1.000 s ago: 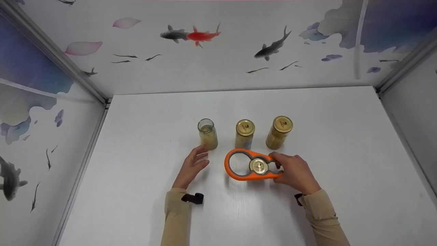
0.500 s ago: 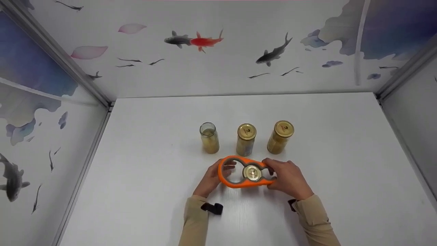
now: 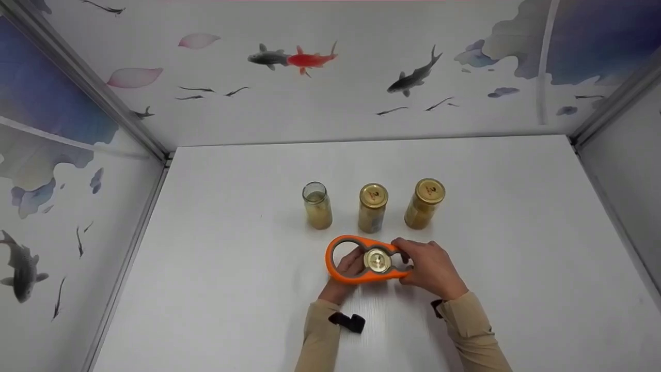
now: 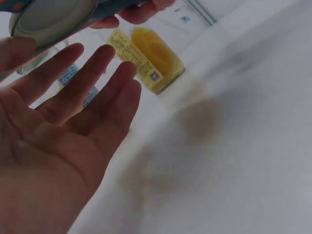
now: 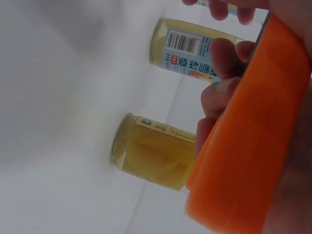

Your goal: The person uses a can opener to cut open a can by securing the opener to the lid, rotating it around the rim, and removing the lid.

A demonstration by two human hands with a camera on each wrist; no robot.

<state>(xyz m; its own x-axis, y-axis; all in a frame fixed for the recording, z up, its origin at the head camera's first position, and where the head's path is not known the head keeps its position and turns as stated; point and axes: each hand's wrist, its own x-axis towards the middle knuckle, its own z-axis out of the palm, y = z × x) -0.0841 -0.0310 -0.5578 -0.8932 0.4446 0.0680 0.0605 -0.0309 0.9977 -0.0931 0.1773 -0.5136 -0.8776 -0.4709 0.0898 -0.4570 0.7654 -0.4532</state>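
Note:
An orange jar opener [image 3: 336, 247] with grey inner edges is held level by my right hand [image 3: 433, 267], which grips its handle end. A gold jar lid [image 3: 377, 261] sits caught in the opener's middle opening. Underneath, my left hand [image 3: 338, 292] reaches in, its fingers showing through the large ring. In the left wrist view that hand's fingers [image 4: 105, 97] are extended and spread, palm up, just below the lid's pale underside [image 4: 56, 17]. An open glass jar [image 3: 318, 209] of pale liquid, without a lid, stands beyond the hands.
Two lidded jars stand in a row to the right of the open one: a middle jar [image 3: 372, 207] and a right jar [image 3: 424, 203] of yellow fruit. All rest on the white table [image 3: 232, 289]. Printed panels [image 3: 351, 103] wall in the back and sides.
My left hand has left the open jar and moved right and nearer, under the opener. The right hand has brought the opener and lid slightly left and toward me.

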